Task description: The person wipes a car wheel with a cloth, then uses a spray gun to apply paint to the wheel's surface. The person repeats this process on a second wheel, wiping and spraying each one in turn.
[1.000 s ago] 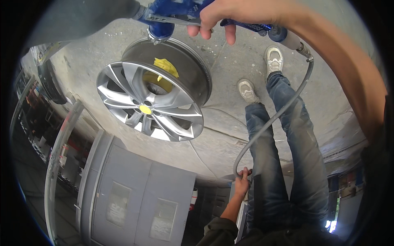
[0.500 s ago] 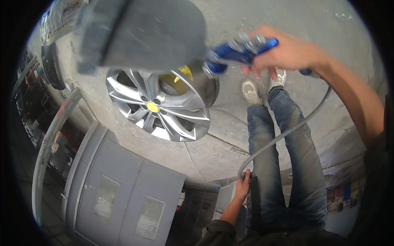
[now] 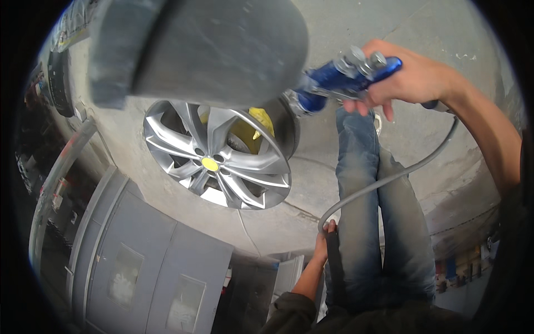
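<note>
My right hand (image 3: 414,78) is closed around the handle of a blue spray gun (image 3: 322,78) with silver knobs. At its front end is a large dark grey cup (image 3: 222,53), apparently joined to the gun; it covers the upper edge of the wheel. A grey hose (image 3: 384,182) runs from the bottom of the handle down to my left hand (image 3: 322,244), which is closed on it beside my left leg. Below the cup is a silver alloy wheel rim (image 3: 245,161) with a yellow centre. Yellow material (image 3: 260,122) shows behind its spokes.
A grey metal cabinet (image 3: 150,256) with two small panes stands at lower left. Beyond it is a curved metal rail (image 3: 58,172). A dark tyre-like object (image 3: 58,83) rests at far left. A thin cable (image 3: 245,231) lies on the concrete floor (image 3: 434,28).
The spray gun and its cup have moved to the right and slightly down in the picture. The wheel appears a little lower. My legs are closer together. Both hands keep their hold.
</note>
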`<action>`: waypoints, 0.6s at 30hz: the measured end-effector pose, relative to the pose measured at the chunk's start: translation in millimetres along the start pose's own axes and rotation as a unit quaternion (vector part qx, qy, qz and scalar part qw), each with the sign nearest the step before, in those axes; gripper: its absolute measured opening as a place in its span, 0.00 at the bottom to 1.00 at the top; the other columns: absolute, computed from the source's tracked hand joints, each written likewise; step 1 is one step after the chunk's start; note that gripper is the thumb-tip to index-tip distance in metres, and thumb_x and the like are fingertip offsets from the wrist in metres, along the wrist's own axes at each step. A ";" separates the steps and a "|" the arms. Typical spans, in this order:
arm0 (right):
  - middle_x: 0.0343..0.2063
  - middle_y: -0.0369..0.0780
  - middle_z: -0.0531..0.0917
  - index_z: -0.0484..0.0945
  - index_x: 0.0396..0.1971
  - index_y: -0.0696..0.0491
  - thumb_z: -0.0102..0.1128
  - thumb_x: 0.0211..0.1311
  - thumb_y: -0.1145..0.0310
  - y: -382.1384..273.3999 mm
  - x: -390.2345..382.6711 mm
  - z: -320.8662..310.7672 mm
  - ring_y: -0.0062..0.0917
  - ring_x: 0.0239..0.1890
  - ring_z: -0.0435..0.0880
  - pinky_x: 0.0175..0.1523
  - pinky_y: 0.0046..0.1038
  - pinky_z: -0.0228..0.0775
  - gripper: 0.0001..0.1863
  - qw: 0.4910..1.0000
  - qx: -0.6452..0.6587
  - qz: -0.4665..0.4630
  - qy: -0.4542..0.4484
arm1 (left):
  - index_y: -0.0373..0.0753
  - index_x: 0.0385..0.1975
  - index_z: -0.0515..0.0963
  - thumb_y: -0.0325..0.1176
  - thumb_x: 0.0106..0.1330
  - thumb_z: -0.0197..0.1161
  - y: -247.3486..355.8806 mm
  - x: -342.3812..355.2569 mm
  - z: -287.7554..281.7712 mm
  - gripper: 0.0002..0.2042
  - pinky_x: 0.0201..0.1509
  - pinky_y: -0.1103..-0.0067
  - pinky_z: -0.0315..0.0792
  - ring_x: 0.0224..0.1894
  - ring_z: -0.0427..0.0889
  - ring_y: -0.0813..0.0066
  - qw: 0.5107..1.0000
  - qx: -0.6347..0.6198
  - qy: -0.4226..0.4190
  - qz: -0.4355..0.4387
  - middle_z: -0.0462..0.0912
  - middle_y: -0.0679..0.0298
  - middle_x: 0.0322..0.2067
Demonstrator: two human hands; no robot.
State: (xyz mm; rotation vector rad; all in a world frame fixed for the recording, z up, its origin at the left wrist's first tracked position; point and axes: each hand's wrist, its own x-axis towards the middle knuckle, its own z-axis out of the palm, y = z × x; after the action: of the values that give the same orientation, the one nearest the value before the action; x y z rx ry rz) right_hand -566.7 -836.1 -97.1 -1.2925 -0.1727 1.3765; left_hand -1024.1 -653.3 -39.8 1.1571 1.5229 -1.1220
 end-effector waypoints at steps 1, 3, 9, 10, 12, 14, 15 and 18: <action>0.32 0.41 0.87 0.83 0.39 0.62 0.63 0.50 0.72 -1.7 -0.9 -2.5 0.20 0.30 0.86 0.25 0.20 0.80 0.16 1.000 -0.001 0.024 -0.008 | 0.37 0.31 0.79 0.58 0.75 0.53 19.6 -2.9 2.5 0.26 0.39 0.81 0.67 0.34 0.73 0.82 1.000 -0.003 -0.015 0.005 0.76 0.70 0.29; 0.31 0.40 0.86 0.83 0.40 0.61 0.63 0.49 0.72 -8.6 8.4 -7.3 0.19 0.29 0.85 0.24 0.21 0.80 0.16 0.999 -0.006 0.041 -0.020 | 0.37 0.32 0.78 0.56 0.76 0.53 20.0 -2.7 2.2 0.25 0.42 0.81 0.68 0.35 0.73 0.82 1.000 -0.024 -0.018 -0.002 0.77 0.69 0.30; 0.33 0.40 0.87 0.83 0.40 0.61 0.61 0.55 0.72 -60.3 73.9 -19.3 0.19 0.32 0.87 0.26 0.18 0.80 0.13 0.993 -0.109 0.020 0.032 | 0.35 0.36 0.80 0.58 0.75 0.53 38.5 -16.4 -0.5 0.27 0.46 0.81 0.68 0.38 0.75 0.80 0.998 -0.051 -0.020 -0.044 0.80 0.67 0.32; 0.36 0.41 0.87 0.82 0.42 0.60 0.62 0.56 0.70 -74.2 89.0 -27.8 0.20 0.36 0.86 0.30 0.21 0.80 0.15 0.998 -0.050 -0.023 -0.014 | 0.35 0.36 0.80 0.59 0.75 0.52 29.2 -12.5 -4.2 0.27 0.48 0.80 0.69 0.39 0.76 0.79 0.997 -0.061 -0.011 -0.044 0.80 0.66 0.33; 0.38 0.41 0.87 0.81 0.45 0.60 0.62 0.57 0.70 -88.1 102.9 -43.2 0.21 0.38 0.86 0.33 0.23 0.81 0.16 0.995 -0.001 -0.075 -0.062 | 0.34 0.37 0.80 0.59 0.75 0.52 28.7 -10.4 -1.3 0.28 0.51 0.79 0.69 0.41 0.77 0.78 0.997 -0.070 -0.015 -0.042 0.82 0.64 0.34; 0.40 0.40 0.87 0.80 0.48 0.61 0.62 0.58 0.69 -100.2 103.3 -49.1 0.22 0.40 0.85 0.35 0.25 0.81 0.18 0.995 -0.001 -0.078 -0.058 | 0.34 0.37 0.81 0.59 0.75 0.52 35.1 -13.0 6.9 0.28 0.54 0.78 0.69 0.44 0.78 0.76 0.995 -0.083 -0.026 -0.038 0.83 0.63 0.36; 0.39 0.41 0.87 0.80 0.46 0.61 0.62 0.58 0.70 -100.1 99.9 -46.7 0.22 0.38 0.86 0.33 0.23 0.81 0.17 0.997 -0.030 -0.067 -0.022 | 0.34 0.37 0.81 0.59 0.75 0.52 33.8 -13.4 11.3 0.28 0.55 0.78 0.69 0.45 0.79 0.74 0.996 -0.078 -0.027 -0.039 0.83 0.62 0.37; 0.28 0.38 0.86 0.83 0.36 0.59 0.62 0.52 0.68 -84.1 81.3 -38.4 0.18 0.26 0.84 0.25 0.20 0.79 0.13 0.990 -0.109 -0.050 0.074 | 0.34 0.36 0.81 0.58 0.75 0.52 35.2 -18.0 29.5 0.28 0.58 0.76 0.69 0.48 0.80 0.71 0.996 -0.071 -0.036 -0.044 0.85 0.59 0.39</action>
State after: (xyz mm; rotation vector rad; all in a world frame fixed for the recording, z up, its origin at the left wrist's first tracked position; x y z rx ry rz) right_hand -463.5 -769.0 -96.0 -1.5407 -0.2887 1.1952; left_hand -982.9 -679.6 -33.0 0.9533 1.5839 -1.0835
